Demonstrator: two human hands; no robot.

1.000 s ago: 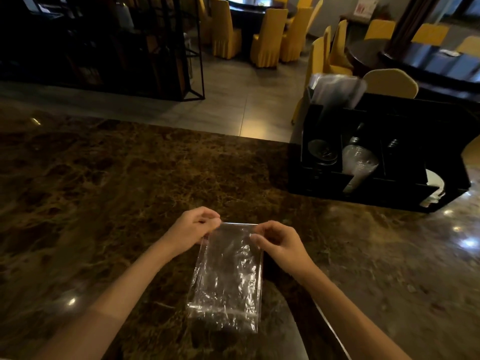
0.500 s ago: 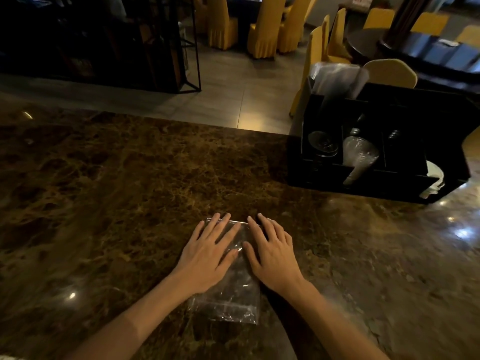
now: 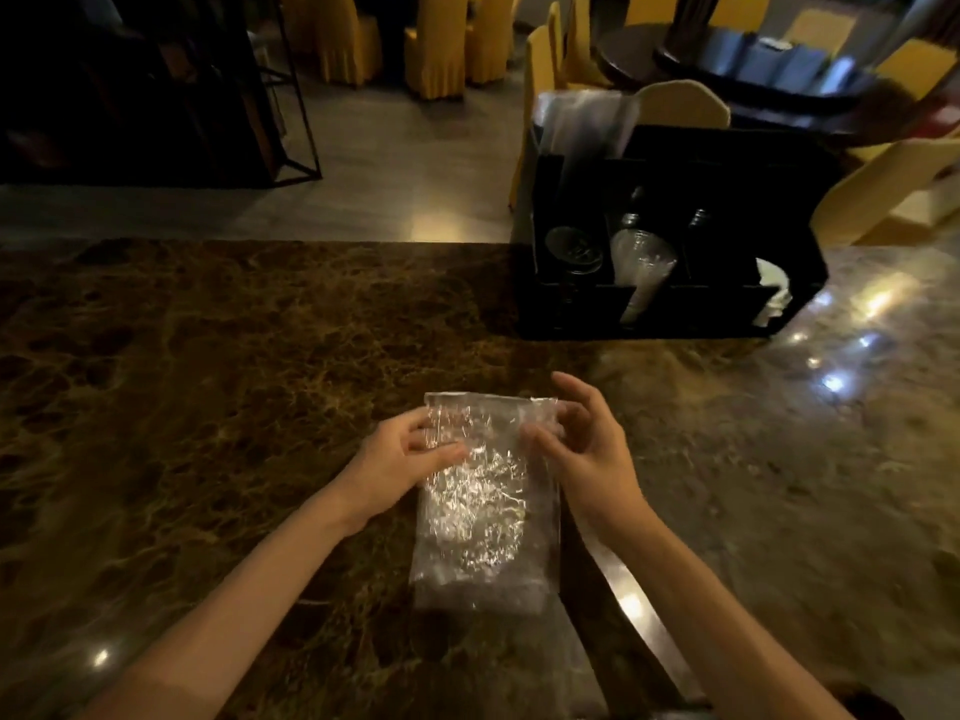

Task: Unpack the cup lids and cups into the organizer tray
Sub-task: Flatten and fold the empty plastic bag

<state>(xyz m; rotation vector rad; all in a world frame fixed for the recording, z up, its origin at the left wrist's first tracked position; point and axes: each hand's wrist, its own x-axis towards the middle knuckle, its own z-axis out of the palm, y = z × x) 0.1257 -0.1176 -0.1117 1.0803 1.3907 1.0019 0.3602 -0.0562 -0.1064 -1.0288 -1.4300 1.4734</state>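
Observation:
A clear, crinkled plastic bag lies flat on the brown marble counter in front of me. My left hand pinches the bag's upper left edge between thumb and fingers. My right hand holds the upper right edge, fingers curled loosely around it. A black organizer tray stands at the far right of the counter. One compartment holds dark lids, and a sleeve of clear cups leans in the middle one. Clear plastic packaging sticks up from its back left corner.
White items sit at the tray's right end. Beyond the counter are a tiled floor, yellow-covered chairs, a dark round table and a black metal shelf frame at the left.
My hands were pressing flat on the bag half a second ago; now they have lifted and grip its top corners. Earlier still they held the same corners.

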